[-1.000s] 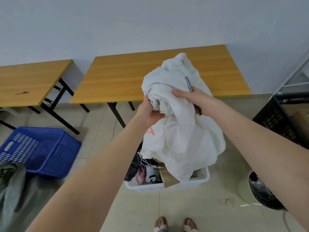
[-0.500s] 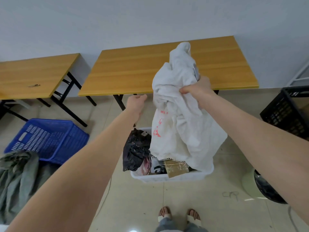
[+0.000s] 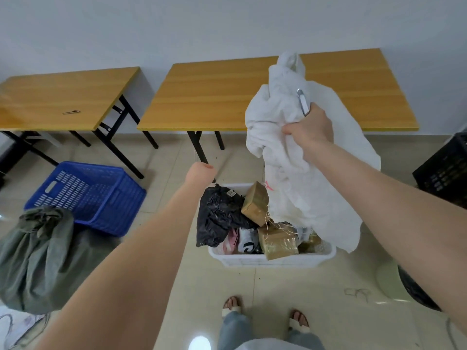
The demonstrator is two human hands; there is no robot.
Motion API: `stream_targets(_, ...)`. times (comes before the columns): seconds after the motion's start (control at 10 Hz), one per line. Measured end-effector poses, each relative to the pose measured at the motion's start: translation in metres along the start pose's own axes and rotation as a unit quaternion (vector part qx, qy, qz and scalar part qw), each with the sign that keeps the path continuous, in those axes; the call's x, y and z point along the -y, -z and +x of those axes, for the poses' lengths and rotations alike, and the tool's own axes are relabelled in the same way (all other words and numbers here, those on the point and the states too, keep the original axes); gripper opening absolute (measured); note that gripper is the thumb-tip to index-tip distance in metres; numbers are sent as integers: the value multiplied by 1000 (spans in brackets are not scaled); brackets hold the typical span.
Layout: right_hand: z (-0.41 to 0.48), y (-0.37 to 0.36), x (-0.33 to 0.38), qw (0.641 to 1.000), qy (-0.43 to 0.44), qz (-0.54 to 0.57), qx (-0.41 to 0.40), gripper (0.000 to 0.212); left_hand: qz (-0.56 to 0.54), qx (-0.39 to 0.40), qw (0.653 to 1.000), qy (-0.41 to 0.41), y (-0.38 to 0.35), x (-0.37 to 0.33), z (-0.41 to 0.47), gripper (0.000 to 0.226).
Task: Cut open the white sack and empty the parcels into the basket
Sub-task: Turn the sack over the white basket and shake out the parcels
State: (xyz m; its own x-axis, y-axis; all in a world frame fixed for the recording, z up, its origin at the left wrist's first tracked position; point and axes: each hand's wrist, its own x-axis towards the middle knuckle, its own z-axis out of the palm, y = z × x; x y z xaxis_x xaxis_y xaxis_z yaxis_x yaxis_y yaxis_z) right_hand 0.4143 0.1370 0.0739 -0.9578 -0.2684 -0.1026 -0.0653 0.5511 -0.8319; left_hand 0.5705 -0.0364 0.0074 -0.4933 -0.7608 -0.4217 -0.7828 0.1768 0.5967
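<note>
My right hand (image 3: 309,130) grips the bunched white sack (image 3: 303,188) near its top, with a slim metal tool (image 3: 303,102) held against the cloth. The sack hangs limp, its frayed lower end over the right side of the white basket (image 3: 273,260) on the floor. In the basket lie parcels: a black bag (image 3: 217,215), a brown box (image 3: 255,203), another taped brown box (image 3: 278,245) and some smaller packets. My left hand (image 3: 199,171) is held out to the left of the sack, apart from it and holding nothing.
A blue basket (image 3: 86,195) leans on a green sack (image 3: 35,258) at the left. Two wooden tables (image 3: 214,97) (image 3: 58,97) stand against the wall behind. A black crate (image 3: 447,173) and a round bin (image 3: 394,281) are at the right. My feet are just behind the white basket.
My left hand has let go of the sack and moved left and down. My right hand alone now holds the sack, further to the right.
</note>
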Motion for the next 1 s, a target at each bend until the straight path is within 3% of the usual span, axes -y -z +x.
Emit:
stream_targets(0.4,15,-138,17,990,-32,-132,-30,23,44,111,993,7,10,81,115,32)
stream_targets(0.6,32,-201,0,983,-48,-176,-27,23,38,136,989,52,-10,121,154,19)
stream_targets(0.7,42,-228,-18,981,-57,-187,-13,24,46,144,986,69,-29,147,175,37)
stream_targets(0.8,50,-249,-42,979,-78,-188,0,26,49,155,983,85,-47,168,188,18)
stream_targets(1.0,64,-277,-107,971,-140,-196,0,30,70,149,981,104,-92,212,214,41)
